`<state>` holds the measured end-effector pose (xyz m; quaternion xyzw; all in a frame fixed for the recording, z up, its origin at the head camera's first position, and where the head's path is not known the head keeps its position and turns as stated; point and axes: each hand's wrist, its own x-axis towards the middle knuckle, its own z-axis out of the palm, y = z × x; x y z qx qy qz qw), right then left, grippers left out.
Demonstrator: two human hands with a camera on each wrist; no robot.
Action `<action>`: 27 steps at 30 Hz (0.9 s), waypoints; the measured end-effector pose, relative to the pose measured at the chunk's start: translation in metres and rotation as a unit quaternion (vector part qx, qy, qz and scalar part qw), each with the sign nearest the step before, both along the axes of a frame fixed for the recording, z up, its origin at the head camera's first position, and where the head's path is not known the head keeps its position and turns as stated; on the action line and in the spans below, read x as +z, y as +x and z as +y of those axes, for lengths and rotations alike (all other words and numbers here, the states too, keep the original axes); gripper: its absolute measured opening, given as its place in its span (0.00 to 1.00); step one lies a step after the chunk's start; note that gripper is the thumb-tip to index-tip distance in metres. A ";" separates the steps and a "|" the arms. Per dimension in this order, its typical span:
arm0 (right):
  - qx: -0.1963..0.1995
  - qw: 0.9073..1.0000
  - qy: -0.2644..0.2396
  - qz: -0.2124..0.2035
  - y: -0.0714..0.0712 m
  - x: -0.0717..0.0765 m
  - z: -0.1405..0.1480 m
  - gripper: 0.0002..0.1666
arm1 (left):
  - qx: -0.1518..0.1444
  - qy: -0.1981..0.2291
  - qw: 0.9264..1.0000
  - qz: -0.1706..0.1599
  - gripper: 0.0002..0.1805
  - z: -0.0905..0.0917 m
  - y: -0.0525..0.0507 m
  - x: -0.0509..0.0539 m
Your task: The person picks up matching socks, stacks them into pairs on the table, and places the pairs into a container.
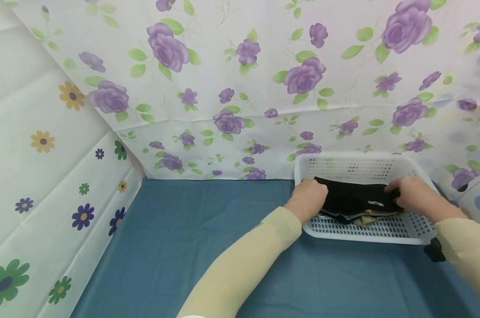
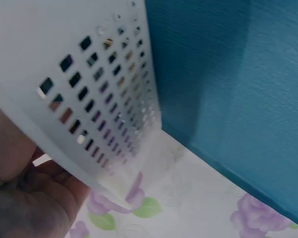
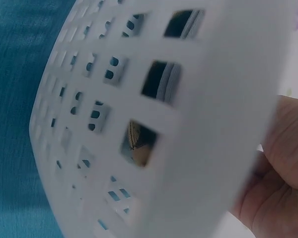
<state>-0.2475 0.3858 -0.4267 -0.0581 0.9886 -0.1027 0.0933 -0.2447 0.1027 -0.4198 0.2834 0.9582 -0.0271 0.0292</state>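
A black folded piece of cloth point(image 1: 351, 196) with white "COTTON" lettering lies stretched between both hands inside a white plastic basket point(image 1: 367, 238). My left hand point(image 1: 309, 198) grips its left end, near the basket's left rim. At the right end, the fingers of my right hand point(image 1: 417, 196) pinch the cloth. Beneath it, tan and dark folded fabric point(image 1: 365, 220) shows in the basket. In the left wrist view, the basket wall point(image 2: 30, 44) partly hides my left hand point(image 2: 35, 198). The right wrist view has my right hand point(image 3: 280, 173) behind the wall, its fingertips hidden.
The basket stands on a blue cloth surface point(image 1: 204, 221), close to the flowered back sheet point(image 1: 224, 88). Another flowered sheet point(image 1: 45, 176) rises on the left. A small black object point(image 1: 435, 250) is at the basket's front right corner.
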 end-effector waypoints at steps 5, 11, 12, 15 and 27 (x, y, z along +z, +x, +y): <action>0.005 1.000 0.005 0.001 -0.003 -0.001 0.003 0.18 | -0.021 0.001 1.000 -0.008 0.08 -0.004 -0.003 0.001; 0.004 1.000 -0.011 -0.003 -0.003 0.008 0.008 0.14 | -0.023 0.091 0.994 -0.047 0.12 -0.028 -0.012 0.020; 0.001 1.000 -0.022 -0.004 -0.003 0.012 0.008 0.14 | -0.016 0.109 0.993 -0.038 0.14 -0.036 -0.013 0.025; -0.009 0.999 -0.043 0.006 0.004 0.030 0.004 0.20 | 0.004 0.150 0.988 0.022 0.19 -0.068 -0.013 0.041; -0.038 0.970 -0.054 0.233 0.090 0.067 -0.069 0.25 | 0.143 0.292 0.927 0.187 0.25 -0.201 0.040 0.059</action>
